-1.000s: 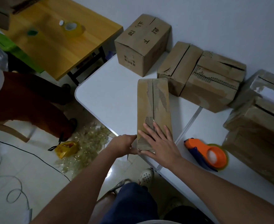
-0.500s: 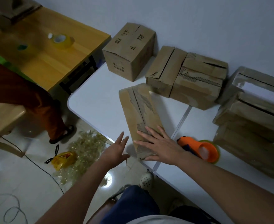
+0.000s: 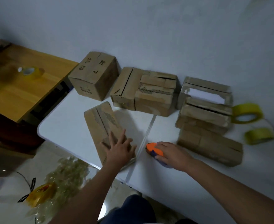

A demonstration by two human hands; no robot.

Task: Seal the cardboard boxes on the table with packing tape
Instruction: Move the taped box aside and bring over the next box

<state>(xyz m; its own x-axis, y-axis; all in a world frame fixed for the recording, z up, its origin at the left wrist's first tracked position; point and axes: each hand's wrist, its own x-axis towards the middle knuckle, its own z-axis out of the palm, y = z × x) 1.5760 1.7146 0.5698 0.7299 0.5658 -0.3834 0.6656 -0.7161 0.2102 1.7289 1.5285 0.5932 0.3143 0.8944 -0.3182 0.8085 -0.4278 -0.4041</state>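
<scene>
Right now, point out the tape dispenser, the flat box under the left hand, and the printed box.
tape dispenser [image 3: 152, 147], head view, orange nose.
flat box [image 3: 100, 120], head view, top face.
printed box [image 3: 92, 67], head view, top flap.

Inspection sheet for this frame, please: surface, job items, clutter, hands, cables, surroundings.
Surface: white table, seam running down its middle.
Job's things: flat box lies nearest, its centre seam untaped; printed box and more boxes along the wall; orange tape dispenser; two yellow tape rolls at the far right.
Clutter: heap of used tape on the floor.
Hands: left hand rests flat on the flat box; right hand grips the tape dispenser.
Cables: nothing seen.
Surroundings: wooden table on the left with another tape roll; plain wall behind.
</scene>
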